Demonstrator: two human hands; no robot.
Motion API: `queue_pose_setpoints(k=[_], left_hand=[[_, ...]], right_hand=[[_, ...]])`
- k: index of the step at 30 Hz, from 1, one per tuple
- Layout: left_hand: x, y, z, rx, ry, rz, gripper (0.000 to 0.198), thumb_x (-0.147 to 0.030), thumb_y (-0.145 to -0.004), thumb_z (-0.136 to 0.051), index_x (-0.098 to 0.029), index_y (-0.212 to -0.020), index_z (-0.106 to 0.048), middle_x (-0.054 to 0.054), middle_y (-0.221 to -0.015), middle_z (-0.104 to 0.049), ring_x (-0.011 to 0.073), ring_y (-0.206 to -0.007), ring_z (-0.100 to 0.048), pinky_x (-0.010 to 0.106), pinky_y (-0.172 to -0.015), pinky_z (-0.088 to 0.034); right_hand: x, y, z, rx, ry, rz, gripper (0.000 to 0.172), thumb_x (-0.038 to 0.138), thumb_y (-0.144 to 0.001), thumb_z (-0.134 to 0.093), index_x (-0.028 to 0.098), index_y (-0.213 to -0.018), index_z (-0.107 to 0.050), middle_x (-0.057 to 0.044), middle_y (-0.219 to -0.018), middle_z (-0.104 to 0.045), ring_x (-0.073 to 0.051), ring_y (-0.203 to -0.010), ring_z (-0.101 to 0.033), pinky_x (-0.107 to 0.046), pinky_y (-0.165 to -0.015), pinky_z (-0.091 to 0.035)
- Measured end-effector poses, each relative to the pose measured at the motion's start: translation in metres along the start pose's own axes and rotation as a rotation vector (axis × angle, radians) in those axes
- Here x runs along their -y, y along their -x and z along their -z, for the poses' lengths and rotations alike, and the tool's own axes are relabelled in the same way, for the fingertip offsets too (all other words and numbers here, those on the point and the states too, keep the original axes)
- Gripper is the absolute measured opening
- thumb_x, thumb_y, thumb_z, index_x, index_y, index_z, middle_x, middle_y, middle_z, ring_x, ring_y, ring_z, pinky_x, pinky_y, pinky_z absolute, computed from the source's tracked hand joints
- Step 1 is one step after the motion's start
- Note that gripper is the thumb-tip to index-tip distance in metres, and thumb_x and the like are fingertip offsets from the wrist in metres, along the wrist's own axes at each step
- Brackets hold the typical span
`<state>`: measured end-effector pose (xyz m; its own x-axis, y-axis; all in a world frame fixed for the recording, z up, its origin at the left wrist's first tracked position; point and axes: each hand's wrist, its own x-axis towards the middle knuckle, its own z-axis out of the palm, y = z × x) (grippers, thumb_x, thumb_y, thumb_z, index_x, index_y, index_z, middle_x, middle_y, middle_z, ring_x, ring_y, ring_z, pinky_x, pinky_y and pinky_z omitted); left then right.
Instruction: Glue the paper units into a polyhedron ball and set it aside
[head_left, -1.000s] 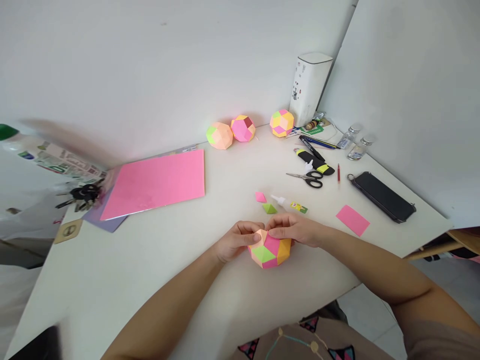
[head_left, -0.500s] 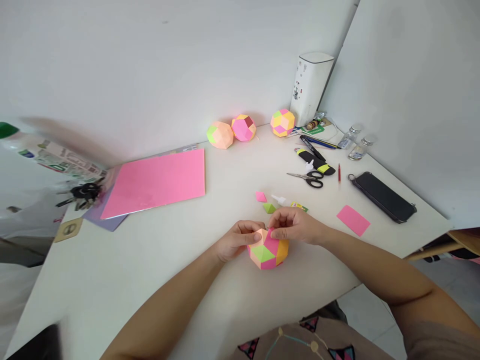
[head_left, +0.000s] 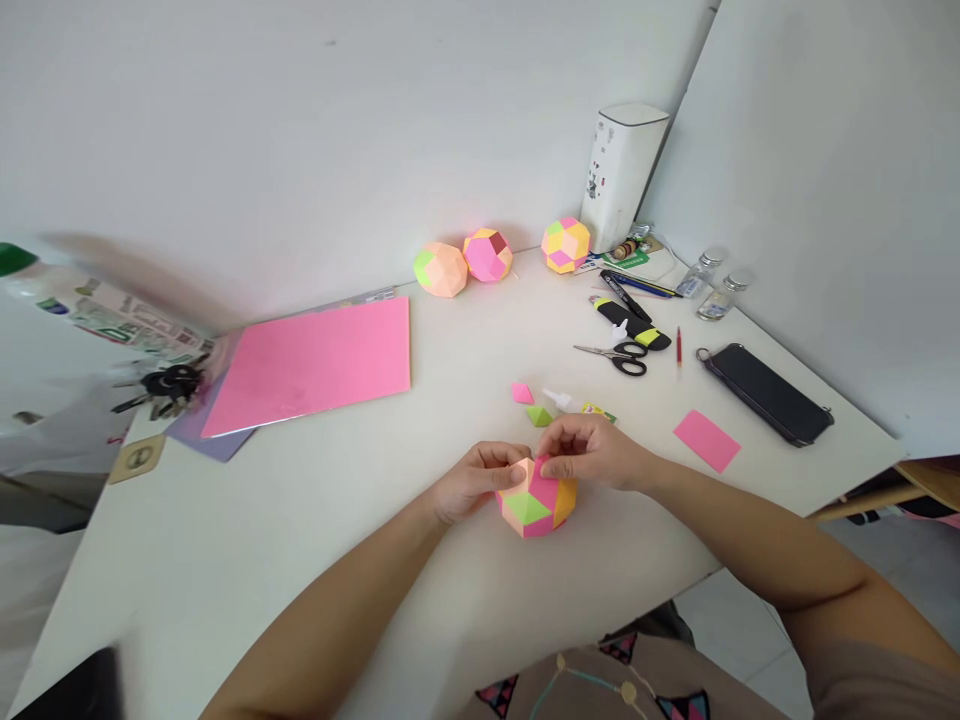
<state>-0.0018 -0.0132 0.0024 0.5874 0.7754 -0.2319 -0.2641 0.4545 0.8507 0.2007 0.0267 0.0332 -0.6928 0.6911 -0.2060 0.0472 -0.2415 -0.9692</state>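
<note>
A many-sided paper ball (head_left: 527, 507) in pink, green, peach and orange sits between my hands near the front of the table. My left hand (head_left: 480, 480) pinches its upper left edge, the thumb on a peach facet. With thumb and fingers, my right hand (head_left: 589, 452) grips a pink facet at the top right. My fingertips behind the ball are partly hidden. Just beyond the hands lie a small pink folded paper piece (head_left: 522, 393) and a green folded paper piece (head_left: 538, 416). A glue tube (head_left: 600, 412) with a white nozzle is partly covered by my right hand.
Three finished-looking paper balls (head_left: 440, 270) stand along the wall. Scissors (head_left: 628, 358), a cutter (head_left: 634, 322), pens and a pink paper slip (head_left: 706, 440) lie to the right, with a black phone-shaped case (head_left: 769, 393). Pink sheets (head_left: 315, 365), keys (head_left: 171, 382) and a bottle (head_left: 112, 310) are left.
Both hands keep their grip, nearly still. The paper ball has tilted or shifted very slightly between them; nothing else on the table has moved.
</note>
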Motion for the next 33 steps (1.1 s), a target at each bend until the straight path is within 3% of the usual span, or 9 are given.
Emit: queue_pose_setpoints(k=[9,17,24,28,33], left_hand=[[-0.005,0.002,-0.006,0.01,-0.076,0.045,0.031,-0.035,-0.072,-0.068,-0.013,-0.055,-0.055,0.001,-0.067,-0.048,0.0128,-0.065,-0.044,0.027,-0.06,-0.033],[-0.007,0.003,-0.01,0.011,-0.096,0.067,0.028,-0.036,-0.07,-0.07,-0.013,-0.057,-0.06,0.004,-0.071,-0.052,0.0157,-0.07,-0.049,0.029,-0.064,-0.037],[-0.004,0.002,-0.008,0.031,-0.1,0.028,0.03,-0.041,-0.076,-0.064,-0.014,-0.066,-0.065,0.005,-0.075,-0.056,0.0162,-0.072,-0.05,0.029,-0.068,-0.038],[0.0,0.001,-0.002,0.008,-0.05,-0.047,0.04,-0.051,-0.08,-0.054,-0.014,-0.085,-0.067,0.007,-0.079,-0.059,0.0176,-0.074,-0.052,0.029,-0.067,-0.039],[0.0,0.0,0.001,0.013,0.012,-0.015,0.036,-0.045,-0.071,-0.067,-0.015,-0.09,-0.065,0.005,-0.077,-0.058,0.0152,-0.069,-0.051,0.026,-0.063,-0.038]], right_hand=[[0.001,0.002,-0.003,-0.009,-0.023,0.013,0.018,0.026,-0.064,-0.078,0.016,-0.072,-0.066,0.0,-0.069,-0.064,-0.01,-0.064,-0.058,-0.024,-0.059,-0.047],[0.0,0.003,-0.004,0.022,-0.014,0.016,0.017,0.027,-0.065,-0.077,0.016,-0.073,-0.066,0.0,-0.07,-0.064,-0.01,-0.065,-0.058,-0.023,-0.059,-0.048],[-0.003,0.001,-0.003,0.047,-0.127,-0.005,0.018,0.026,-0.065,-0.077,0.016,-0.071,-0.063,0.001,-0.068,-0.062,-0.009,-0.063,-0.057,-0.022,-0.058,-0.046],[-0.006,-0.001,0.001,0.045,-0.275,0.071,0.017,0.021,-0.066,-0.077,0.016,-0.066,-0.061,0.003,-0.066,-0.061,-0.009,-0.061,-0.055,-0.022,-0.057,-0.043],[-0.004,-0.001,0.006,0.046,-0.305,0.128,0.014,0.02,-0.069,-0.075,0.017,-0.068,-0.061,0.002,-0.069,-0.061,-0.009,-0.063,-0.055,-0.023,-0.058,-0.042]])
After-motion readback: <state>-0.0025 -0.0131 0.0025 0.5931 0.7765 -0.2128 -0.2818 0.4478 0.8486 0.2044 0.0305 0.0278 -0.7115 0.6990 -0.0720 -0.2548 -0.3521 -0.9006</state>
